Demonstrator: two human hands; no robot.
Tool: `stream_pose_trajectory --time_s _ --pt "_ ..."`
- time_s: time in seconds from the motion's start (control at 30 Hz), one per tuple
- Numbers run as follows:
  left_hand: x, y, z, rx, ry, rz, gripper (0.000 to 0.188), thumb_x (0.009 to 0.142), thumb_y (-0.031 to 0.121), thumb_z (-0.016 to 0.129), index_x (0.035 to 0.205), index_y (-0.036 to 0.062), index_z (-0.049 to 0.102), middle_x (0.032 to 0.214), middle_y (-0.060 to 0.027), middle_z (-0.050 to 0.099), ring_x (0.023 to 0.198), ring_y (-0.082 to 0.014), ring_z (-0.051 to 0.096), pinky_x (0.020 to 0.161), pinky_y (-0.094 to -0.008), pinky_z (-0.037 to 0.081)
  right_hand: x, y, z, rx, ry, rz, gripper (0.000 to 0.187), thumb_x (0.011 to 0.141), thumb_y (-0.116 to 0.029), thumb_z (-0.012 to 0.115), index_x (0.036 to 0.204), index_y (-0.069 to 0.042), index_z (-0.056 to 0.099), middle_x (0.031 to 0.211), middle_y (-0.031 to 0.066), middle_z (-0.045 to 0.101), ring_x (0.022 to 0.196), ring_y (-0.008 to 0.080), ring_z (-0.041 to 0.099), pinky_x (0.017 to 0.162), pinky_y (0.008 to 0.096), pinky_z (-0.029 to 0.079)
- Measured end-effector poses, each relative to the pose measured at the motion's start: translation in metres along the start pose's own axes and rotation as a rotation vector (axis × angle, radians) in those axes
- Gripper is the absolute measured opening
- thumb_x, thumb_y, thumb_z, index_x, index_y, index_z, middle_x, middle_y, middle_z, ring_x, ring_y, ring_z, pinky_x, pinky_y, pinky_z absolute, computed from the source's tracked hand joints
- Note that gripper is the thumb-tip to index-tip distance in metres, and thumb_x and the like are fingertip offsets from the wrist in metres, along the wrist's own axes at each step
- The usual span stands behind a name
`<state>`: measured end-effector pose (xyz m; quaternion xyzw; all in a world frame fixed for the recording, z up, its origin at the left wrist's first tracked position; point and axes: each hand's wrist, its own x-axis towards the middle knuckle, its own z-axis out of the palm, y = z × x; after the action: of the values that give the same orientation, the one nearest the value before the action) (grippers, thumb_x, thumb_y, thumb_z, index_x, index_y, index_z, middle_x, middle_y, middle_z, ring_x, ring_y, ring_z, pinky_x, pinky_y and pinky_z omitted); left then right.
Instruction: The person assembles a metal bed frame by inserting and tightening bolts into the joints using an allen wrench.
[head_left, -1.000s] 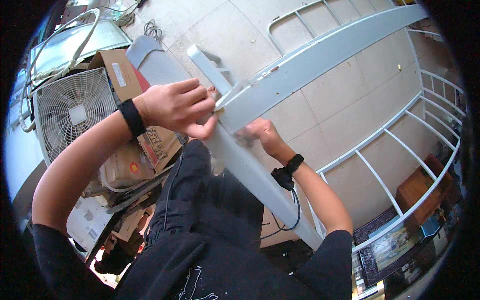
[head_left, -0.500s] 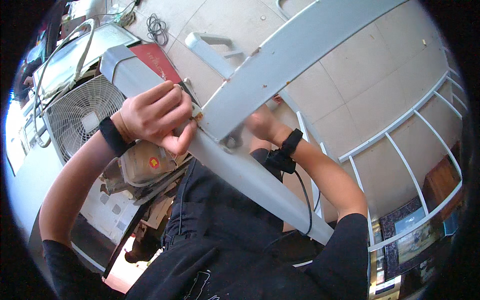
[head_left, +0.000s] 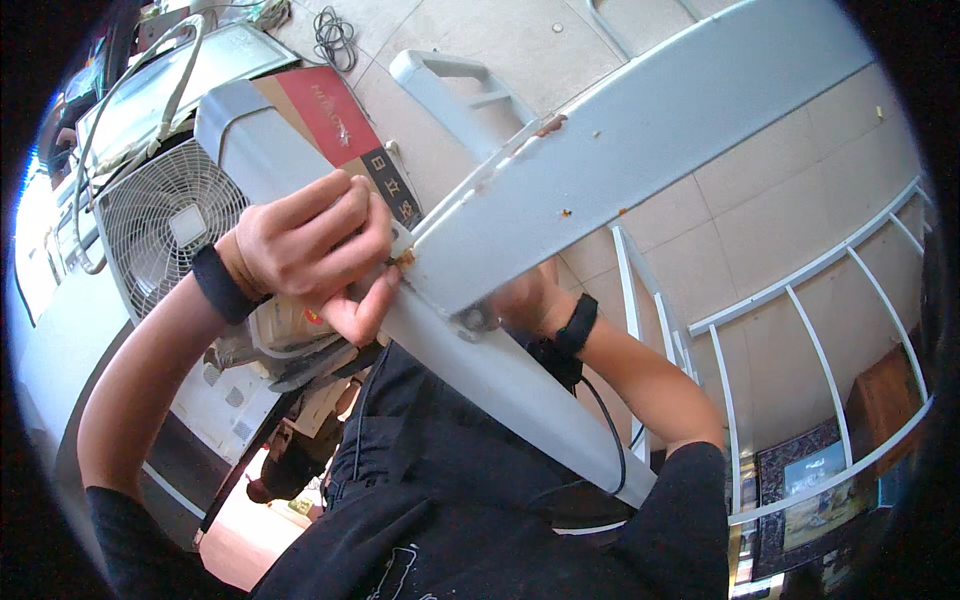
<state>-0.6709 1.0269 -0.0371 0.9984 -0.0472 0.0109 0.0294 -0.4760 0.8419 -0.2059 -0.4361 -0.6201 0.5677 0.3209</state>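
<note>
A wide pale-grey metal beam (head_left: 640, 160) with chipped, rusty spots meets a long grey metal post (head_left: 490, 375) in front of my body. At their rusty corner (head_left: 405, 259), my left hand (head_left: 315, 240) is closed, fingers curled and thumb pressed in beside the joint. Whatever its fingertips grip is hidden. Under the beam's lower edge, my right hand (head_left: 530, 303) is near a round metal fitting (head_left: 475, 320) on the post's side. The beam covers part of that hand and its fingers are smeared, so I cannot tell what it holds.
A fan unit with a round grille (head_left: 180, 225) and a red-and-brown carton (head_left: 325, 110) stand at the left. White metal railings (head_left: 795, 310) curve along the right. A coiled black cable (head_left: 335, 38) lies on the tiled floor. Another grey frame piece (head_left: 450, 95) lies beyond the beam.
The beam and its joint appear slightly lower and further right in view. My right hand has shifted down beside the fitting. My left hand keeps its grip at the corner.
</note>
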Motion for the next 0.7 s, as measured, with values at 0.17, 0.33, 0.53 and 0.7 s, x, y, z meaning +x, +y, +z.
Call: stream_pose_trajectory --time_s 0.17,0.33,0.53,0.7 --pt "0.001 0.000 0.001 0.007 0.019 -0.006 0.046 0.084 0.009 0.062 0.119 0.0176 0.033 0.087 -0.0160 0.063 0.073 -0.0293 0.064 0.074 -0.0387 0.060 0.020 0.004 -0.026 0.186 -0.039 0.005 0.048 0.098 -0.049 0.048 0.113 -0.010 0.070 0.114 0.0219 0.068 0.113 0.0447 0.059 0.101 0.0534 0.041" --pt "0.001 0.001 0.000 -0.021 -0.004 -0.012 0.047 0.085 0.010 0.063 0.119 0.0177 0.032 0.087 -0.0166 0.063 0.073 -0.0301 0.064 0.072 -0.0388 0.061 0.024 0.018 -0.026 0.195 0.050 -0.140 0.045 0.098 -0.045 0.049 0.110 -0.009 0.071 0.110 0.0226 0.069 0.107 0.0471 0.060 0.098 0.0550 0.043" --pt "0.001 -0.001 0.003 -0.029 0.012 -0.003 0.046 0.085 0.010 0.062 0.119 0.0174 0.032 0.086 -0.0172 0.064 0.073 -0.0304 0.066 0.071 -0.0388 0.061 0.011 0.022 -0.001 -0.095 0.240 -0.225 0.044 0.097 -0.042 0.047 0.099 -0.006 0.073 0.102 0.0209 0.070 0.097 0.0445 0.064 0.088 0.0514 0.049" --pt "0.000 0.002 -0.002 -0.049 -0.024 -0.018 0.045 0.085 0.010 0.061 0.119 0.0171 0.033 0.085 -0.0175 0.064 0.072 -0.0303 0.066 0.069 -0.0384 0.061 0.019 -0.010 -0.027 0.223 0.109 -0.173 0.044 0.099 -0.035 0.045 0.077 -0.002 0.064 0.077 0.0219 0.064 0.072 0.0432 0.063 0.069 0.0489 0.050"
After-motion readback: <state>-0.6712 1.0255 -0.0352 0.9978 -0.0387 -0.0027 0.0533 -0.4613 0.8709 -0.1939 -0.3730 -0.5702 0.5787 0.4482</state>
